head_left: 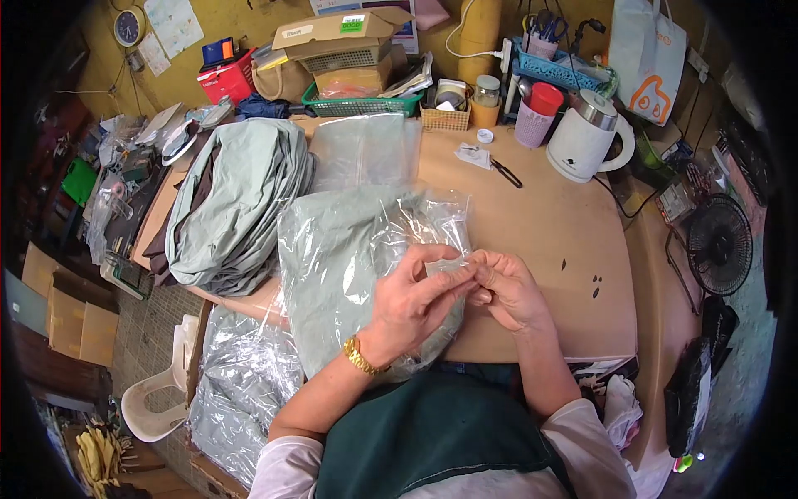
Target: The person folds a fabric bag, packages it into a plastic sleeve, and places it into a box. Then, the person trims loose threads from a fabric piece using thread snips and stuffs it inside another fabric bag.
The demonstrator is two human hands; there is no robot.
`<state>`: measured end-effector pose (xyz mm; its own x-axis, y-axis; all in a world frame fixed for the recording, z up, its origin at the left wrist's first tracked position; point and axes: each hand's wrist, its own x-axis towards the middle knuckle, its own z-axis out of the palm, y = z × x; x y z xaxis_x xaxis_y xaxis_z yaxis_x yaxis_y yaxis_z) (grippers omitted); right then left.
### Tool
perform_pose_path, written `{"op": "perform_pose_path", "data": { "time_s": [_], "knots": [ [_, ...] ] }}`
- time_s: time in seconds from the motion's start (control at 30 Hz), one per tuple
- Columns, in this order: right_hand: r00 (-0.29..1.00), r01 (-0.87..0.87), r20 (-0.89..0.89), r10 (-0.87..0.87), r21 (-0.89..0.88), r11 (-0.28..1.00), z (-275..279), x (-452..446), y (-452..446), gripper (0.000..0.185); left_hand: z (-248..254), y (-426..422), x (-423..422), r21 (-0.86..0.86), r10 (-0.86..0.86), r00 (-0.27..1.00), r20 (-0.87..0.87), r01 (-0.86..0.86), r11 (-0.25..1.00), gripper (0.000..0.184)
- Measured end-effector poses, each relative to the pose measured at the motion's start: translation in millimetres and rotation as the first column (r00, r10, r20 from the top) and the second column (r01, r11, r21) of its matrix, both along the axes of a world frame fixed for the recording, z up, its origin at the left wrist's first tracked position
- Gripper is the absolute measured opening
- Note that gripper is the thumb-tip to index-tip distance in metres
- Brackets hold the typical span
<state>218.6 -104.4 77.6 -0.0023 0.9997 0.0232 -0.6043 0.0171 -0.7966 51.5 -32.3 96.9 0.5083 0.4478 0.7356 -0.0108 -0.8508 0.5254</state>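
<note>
A clear plastic bag (pixel 357 274) with folded grey-green cloth inside lies in front of me at the table's near edge. My left hand (pixel 416 291), with a gold watch on its wrist, is closed over the bag's right side and pinches clear plastic there. Close against it, my right hand (pixel 509 291) has thumb and fingers pressed together on the same bit of plastic. The fingertips of both hands meet, and they partly hide what lies between them. Behind the bag is a flat stack of clear bags (pixel 366 150).
A pile of grey-green cloth (pixel 237 200) sits left of the bag. Wrapped cloth (pixel 245 382) lies lower left, near a white chair (pixel 162 391). Black-handled snips (pixel 507 173), a white kettle (pixel 586 137) and a green basket (pixel 362 104) stand farther back. A fan (pixel 719 244) is at right.
</note>
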Motion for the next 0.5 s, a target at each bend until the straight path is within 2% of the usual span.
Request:
{"op": "perform_pose_path", "data": {
  "time_s": [0.03, 0.1, 0.13, 0.2, 0.23, 0.3, 0.33, 0.37, 0.43, 0.5],
  "knots": [
    [1.0, -0.001, 0.0, 0.001, 0.001, 1.0, 1.2, -0.4, -0.8, 0.018, -3.3, 2.6, 2.6, 0.001, 0.001, 1.0, 0.0, -0.001, 1.0, 0.03],
    [0.991, 0.095, 0.097, -0.095, 0.004, 0.996, 2.8, -0.5, -2.3, 0.016, -6.3, 6.5, 7.2, 0.002, -0.052, 0.988, 0.146, 0.052, 0.999, 0.018],
    [0.991, 0.097, 0.096, -0.097, 0.004, 0.995, -0.4, 2.0, -1.4, 0.016, -4.6, 5.0, 5.4, 0.002, -0.054, 0.988, 0.145, 0.054, 0.999, 0.018],
    [0.892, 0.275, 0.329, -0.31, 0.148, 0.95, -9.6, 12.9, 1.6, 0.012, 3.8, -0.4, -5.2, -0.013, 0.025, 0.998, 0.056, -0.024, 1.0, 0.022],
    [0.891, 0.28, 0.327, -0.314, 0.147, 0.949, -9.2, 21.1, 0.3, 0.012, 9.9, -0.6, -13.1, -0.013, 0.02, 0.998, 0.054, -0.02, 1.0, 0.022],
    [0.782, 0.541, 0.297, -0.547, 0.112, 0.834, -6.7, 37.1, 0.3, 0.013, 23.5, 1.5, -26.3, 0.008, 0.186, 0.971, 0.151, -0.189, 0.982, 0.024],
    [0.782, 0.54, 0.297, -0.548, 0.116, 0.834, -3.1, 33.8, 0.6, 0.013, 29.4, 3.0, -18.6, 0.011, 0.186, 0.97, 0.154, -0.19, 0.982, 0.024],
    [0.816, 0.478, 0.275, -0.509, 0.176, 0.861, 2.5, 25.8, -1.2, 0.013, 35.6, 5.3, -4.8, 0.061, 0.214, 0.974, 0.072, -0.218, 0.974, 0.022],
    [0.853, 0.408, 0.254, -0.456, 0.221, 0.886, 1.4, 15.8, -2.3, 0.013, 28.8, 15.1, 5.1, 0.19, 0.257, 0.916, -0.308, -0.205, 0.96, 0.021],
    [0.745, 0.539, 0.253, -0.617, 0.317, 0.781, -12.1, 19.9, 12.6, 0.017, -12.3, 56.5, 24.0, 0.046, 0.094, 0.852, -0.515, -0.082, 0.996, 0.016]
  ]
}}
